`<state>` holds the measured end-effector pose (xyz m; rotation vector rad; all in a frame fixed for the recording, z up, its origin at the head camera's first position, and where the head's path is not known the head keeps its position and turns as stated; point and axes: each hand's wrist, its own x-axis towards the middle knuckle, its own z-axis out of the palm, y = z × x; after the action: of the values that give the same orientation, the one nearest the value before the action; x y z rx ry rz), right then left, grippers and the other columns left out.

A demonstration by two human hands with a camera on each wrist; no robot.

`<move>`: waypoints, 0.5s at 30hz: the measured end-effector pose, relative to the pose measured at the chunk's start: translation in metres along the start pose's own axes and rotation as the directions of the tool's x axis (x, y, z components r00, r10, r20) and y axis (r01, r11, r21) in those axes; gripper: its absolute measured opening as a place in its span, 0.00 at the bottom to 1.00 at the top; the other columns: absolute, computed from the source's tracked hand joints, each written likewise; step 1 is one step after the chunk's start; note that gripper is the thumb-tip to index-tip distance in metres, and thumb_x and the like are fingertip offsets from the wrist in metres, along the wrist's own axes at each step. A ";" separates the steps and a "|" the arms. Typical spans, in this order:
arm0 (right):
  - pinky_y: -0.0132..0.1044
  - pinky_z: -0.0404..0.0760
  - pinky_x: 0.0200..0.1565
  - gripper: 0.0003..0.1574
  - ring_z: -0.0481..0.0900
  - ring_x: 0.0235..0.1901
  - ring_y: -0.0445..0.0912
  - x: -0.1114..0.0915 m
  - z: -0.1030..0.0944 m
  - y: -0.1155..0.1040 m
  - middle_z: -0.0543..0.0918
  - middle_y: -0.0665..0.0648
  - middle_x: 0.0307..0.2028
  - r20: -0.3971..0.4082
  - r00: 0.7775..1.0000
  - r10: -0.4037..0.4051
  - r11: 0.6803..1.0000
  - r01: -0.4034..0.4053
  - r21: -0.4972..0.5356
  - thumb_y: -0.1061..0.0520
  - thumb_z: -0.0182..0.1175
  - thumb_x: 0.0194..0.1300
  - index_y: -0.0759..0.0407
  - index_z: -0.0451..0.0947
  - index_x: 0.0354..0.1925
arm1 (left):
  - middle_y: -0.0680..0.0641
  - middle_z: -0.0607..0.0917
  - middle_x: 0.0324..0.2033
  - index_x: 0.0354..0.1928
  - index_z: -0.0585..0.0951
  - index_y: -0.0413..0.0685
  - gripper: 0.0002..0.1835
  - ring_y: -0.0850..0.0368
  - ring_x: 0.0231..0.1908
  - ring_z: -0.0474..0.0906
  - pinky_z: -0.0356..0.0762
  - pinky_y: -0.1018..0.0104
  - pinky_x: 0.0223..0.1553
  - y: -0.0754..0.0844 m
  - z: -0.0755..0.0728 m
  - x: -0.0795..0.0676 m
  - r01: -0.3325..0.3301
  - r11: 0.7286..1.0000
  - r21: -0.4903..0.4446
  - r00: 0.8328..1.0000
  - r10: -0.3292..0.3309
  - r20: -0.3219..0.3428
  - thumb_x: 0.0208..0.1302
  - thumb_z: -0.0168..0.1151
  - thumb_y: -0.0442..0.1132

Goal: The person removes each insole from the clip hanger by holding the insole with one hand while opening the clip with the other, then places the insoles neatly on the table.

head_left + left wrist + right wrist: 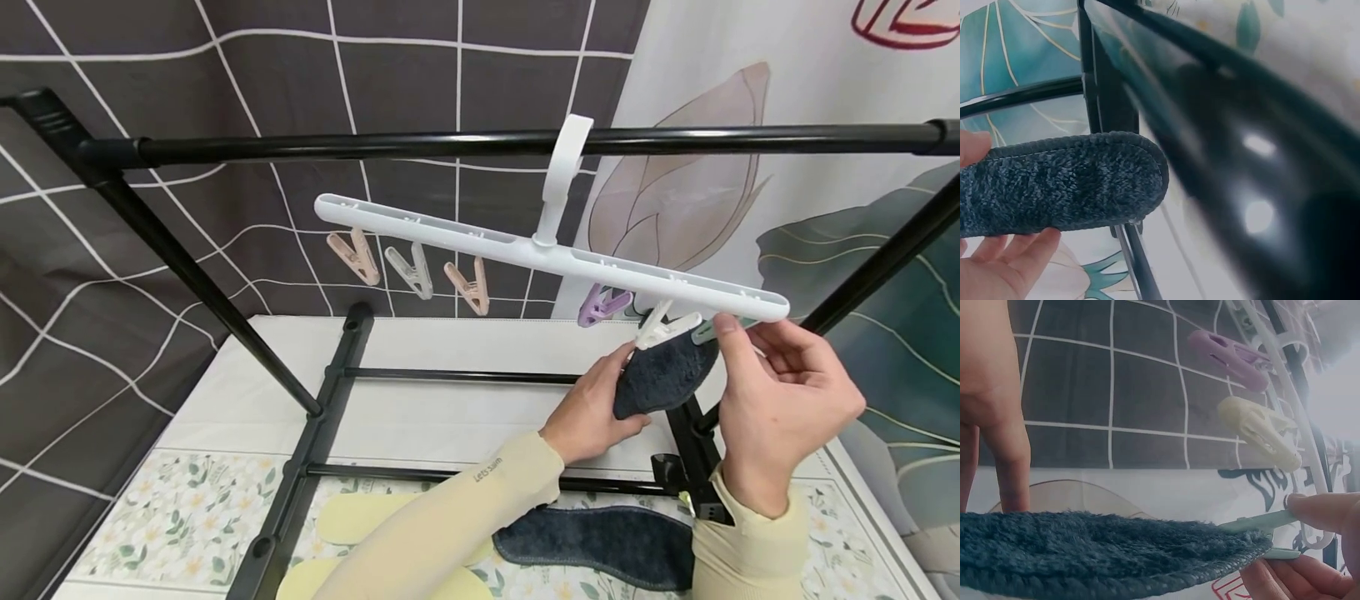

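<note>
My left hand grips a dark blue fuzzy insole by its sides, below the right part of a white clip hanger. In the left wrist view the insole's rounded end points away from the fingers. At the hanger's right end my right hand pinches a pale green clothespin between thumb and fingers. Its jaws straddle the insole's edge in the right wrist view. A white clothespin hangs just left of it, close over the insole, and a purple clothespin hangs further left.
The hanger hooks over a black rail of a standing rack. Two pink clothespins and a grey one hang on its left half. Below lie another dark insole and pale yellow flat pieces on a flowered cloth. A grid-patterned curtain hangs behind.
</note>
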<state>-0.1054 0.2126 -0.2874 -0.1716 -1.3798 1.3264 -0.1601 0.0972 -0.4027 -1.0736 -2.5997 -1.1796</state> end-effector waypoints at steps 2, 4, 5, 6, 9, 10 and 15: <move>0.24 0.78 0.30 0.16 0.81 0.21 0.40 -0.001 0.001 -0.004 0.84 0.59 0.25 0.001 1.000 0.000 1.000 0.000 0.012 0.68 0.72 0.41 0.72 0.83 0.33 | 0.49 0.66 0.62 0.72 0.44 0.57 0.50 0.61 0.61 0.64 0.63 0.71 0.59 -0.001 -0.002 -0.001 0.008 1.000 -0.003 1.000 -0.008 -0.001 0.55 0.65 0.51; 0.23 0.77 0.29 0.15 0.80 0.20 0.39 -0.002 0.002 -0.008 0.84 0.57 0.24 0.006 1.000 -0.011 1.000 0.011 0.003 0.68 0.72 0.41 0.72 0.83 0.33 | 0.50 0.65 0.62 0.72 0.44 0.58 0.50 0.60 0.61 0.64 0.63 0.71 0.59 0.000 -0.004 -0.001 0.016 1.000 -0.005 1.000 -0.016 0.001 0.55 0.66 0.51; 0.23 0.77 0.29 0.15 0.79 0.20 0.39 -0.003 0.002 -0.010 0.84 0.57 0.24 0.009 1.000 -0.019 1.000 0.019 -0.009 0.68 0.72 0.42 0.71 0.83 0.33 | 0.50 0.65 0.62 0.72 0.44 0.58 0.50 0.60 0.61 0.64 0.64 0.71 0.59 0.000 -0.005 -0.001 0.020 1.000 -0.006 1.000 -0.020 0.003 0.55 0.66 0.51; 0.23 0.76 0.29 0.15 0.79 0.20 0.38 -0.003 0.002 -0.010 0.84 0.56 0.24 0.010 1.000 -0.025 0.999 0.025 -0.020 0.68 0.72 0.42 0.71 0.83 0.33 | 0.50 0.65 0.62 0.72 0.44 0.59 0.50 0.60 0.61 0.64 0.64 0.70 0.59 0.001 -0.006 -0.001 0.024 1.000 -0.008 1.000 -0.024 0.006 0.54 0.66 0.51; 0.23 0.76 0.28 0.15 0.78 0.19 0.38 -0.002 0.001 -0.010 0.83 0.57 0.24 0.008 1.000 -0.027 0.999 0.027 -0.028 0.67 0.72 0.42 0.71 0.84 0.33 | 0.51 0.65 0.63 0.72 0.44 0.62 0.50 0.60 0.61 0.64 0.64 0.69 0.59 0.001 -0.009 -0.002 0.029 0.999 -0.017 0.999 -0.029 0.016 0.54 0.66 0.51; 0.23 0.75 0.28 0.15 0.78 0.19 0.38 -0.002 0.000 -0.009 0.83 0.57 0.24 0.007 1.000 -0.024 0.999 0.024 -0.029 0.67 0.72 0.42 0.71 0.84 0.33 | 0.52 0.65 0.63 0.72 0.43 0.63 0.50 0.60 0.61 0.64 0.64 0.69 0.59 0.001 -0.009 -0.002 0.030 0.999 -0.019 0.999 -0.030 0.018 0.54 0.66 0.51; 0.23 0.75 0.28 0.15 0.78 0.19 0.38 -0.001 -0.003 -0.002 0.83 0.57 0.23 0.018 1.000 -0.022 0.999 0.023 -0.036 0.67 0.73 0.41 0.71 0.84 0.32 | 0.52 0.66 0.62 0.72 0.43 0.65 0.50 0.60 0.60 0.65 0.65 0.68 0.59 -0.001 -0.011 -0.004 0.038 0.999 -0.012 0.999 -0.038 0.032 0.55 0.66 0.50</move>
<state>-0.1017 0.2125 -0.2874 -0.1688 -1.4180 1.2877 -0.1598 0.0871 -0.3971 -1.0590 -2.6517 -1.1985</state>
